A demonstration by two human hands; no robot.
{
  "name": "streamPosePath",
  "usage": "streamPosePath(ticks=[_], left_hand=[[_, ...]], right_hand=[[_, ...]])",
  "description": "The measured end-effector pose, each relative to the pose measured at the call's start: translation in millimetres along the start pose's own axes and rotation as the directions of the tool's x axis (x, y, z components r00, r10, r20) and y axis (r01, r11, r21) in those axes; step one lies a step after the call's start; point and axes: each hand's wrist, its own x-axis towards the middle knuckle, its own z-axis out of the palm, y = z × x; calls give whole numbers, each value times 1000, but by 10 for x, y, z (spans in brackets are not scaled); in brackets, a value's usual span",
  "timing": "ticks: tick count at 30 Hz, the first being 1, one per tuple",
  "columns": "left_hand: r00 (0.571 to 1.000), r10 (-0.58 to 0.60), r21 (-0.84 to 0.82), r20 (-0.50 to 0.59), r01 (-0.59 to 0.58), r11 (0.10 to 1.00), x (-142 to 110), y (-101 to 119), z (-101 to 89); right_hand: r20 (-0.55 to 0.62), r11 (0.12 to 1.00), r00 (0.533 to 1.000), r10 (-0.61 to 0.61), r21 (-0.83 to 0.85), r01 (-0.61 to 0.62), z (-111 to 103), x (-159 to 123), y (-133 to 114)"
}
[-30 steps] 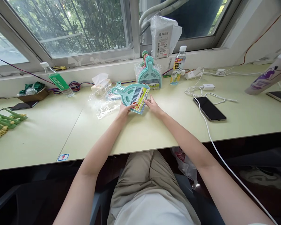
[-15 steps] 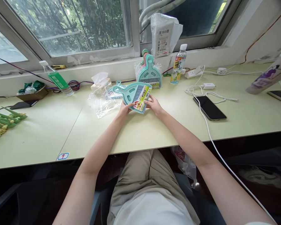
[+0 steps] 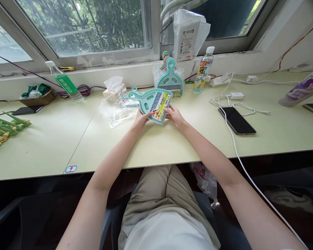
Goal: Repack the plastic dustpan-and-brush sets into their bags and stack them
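Observation:
Between my hands is a mint-green mini dustpan and brush set (image 3: pixel 146 100), tilted with its handle to the upper left and a printed label across the bristles. My left hand (image 3: pixel 143 118) grips its lower edge, thumb on the front. My right hand (image 3: pixel 174 115) holds the right end beside the label; some fingers are hidden behind it. Just left lies a crumpled clear plastic wrapper (image 3: pixel 117 116). Partly covered by the held set, another wrapped item (image 3: pixel 129 101) rests on the table. Behind stands a stack of dustpan sets (image 3: pixel 169 76) in clear wrapping.
A tissue pack (image 3: pixel 114 91) sits behind the wrapper. Drink bottles stand left (image 3: pixel 65 83) and right (image 3: pixel 203 71). A phone (image 3: pixel 237 120) and white charging cable (image 3: pixel 232 139) lie right on the table (image 3: pixel 101 152). A cardboard box (image 3: pixel 38 100) and green-and-yellow bundles (image 3: pixel 5 130) are left.
The view has shifted slightly, so the scene sits a little further right and higher. Both hands keep hold of the dustpan set, which hardly changes its tilt.

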Motion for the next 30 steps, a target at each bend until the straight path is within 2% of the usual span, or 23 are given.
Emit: streamPosePath(ticks=[7,19,26,28,30], left_hand=[[1000,11,30,4,-11,999,-13,6,11],[999,12,43,44,-14,999,-52,29,29],[997,-29,50,74,25,998,-20,34,19],[997,-53,59,63,49,997,33,35,-8],[999,-31,103,-5,32,994,90,50,-52]], right_hand=[[48,997,997,-62,-32,64,36,8,58],[10,993,996,-91,-73,92,30,21,77],[-34,991,993,-111,-77,108,25,30,82],[-50,994,994,-92,-71,89,4,39,86],[-74,995,994,-79,-64,75,-21,44,82]])
